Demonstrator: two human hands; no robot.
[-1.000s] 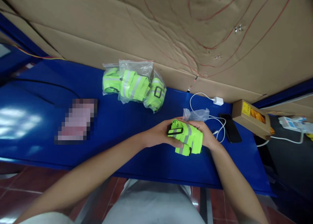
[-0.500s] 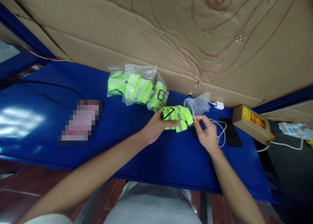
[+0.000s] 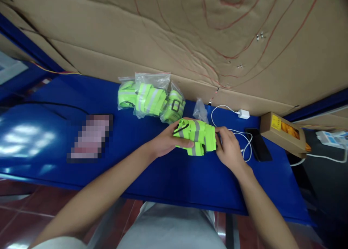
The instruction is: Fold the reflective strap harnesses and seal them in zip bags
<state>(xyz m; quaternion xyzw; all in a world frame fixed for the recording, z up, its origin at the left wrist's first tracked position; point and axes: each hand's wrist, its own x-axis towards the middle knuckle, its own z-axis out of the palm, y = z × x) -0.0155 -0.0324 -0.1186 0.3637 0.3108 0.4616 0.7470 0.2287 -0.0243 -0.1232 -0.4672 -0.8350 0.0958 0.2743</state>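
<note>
A folded neon-yellow reflective strap bundle (image 3: 198,135) with grey bands and a black buckle is held above the blue table. My left hand (image 3: 170,138) is closed round its left end, thumb across the front. At the right end, my right hand (image 3: 230,145) has its fingers curled against the bundle, the fingertips partly hidden behind it. Behind the bundle a clear plastic bag (image 3: 200,111) shows, its lower part covered. To the left stand three similar bundles in clear zip bags: a left one (image 3: 127,95), a middle one (image 3: 150,98) and a right one (image 3: 174,106).
A white charger (image 3: 243,113) with its cable (image 3: 246,136) lies right of my hands, beside a black phone (image 3: 258,144). A cardboard box (image 3: 282,135) stands farther right. On the left lies a pixelated item (image 3: 91,138). A cardboard wall (image 3: 108,42) backs the blue table (image 3: 152,180).
My right hand has moved from pinching by the bag's edge to the bundle's right end. Less of the clear bag shows, now behind the bundle. The view has shifted slightly.
</note>
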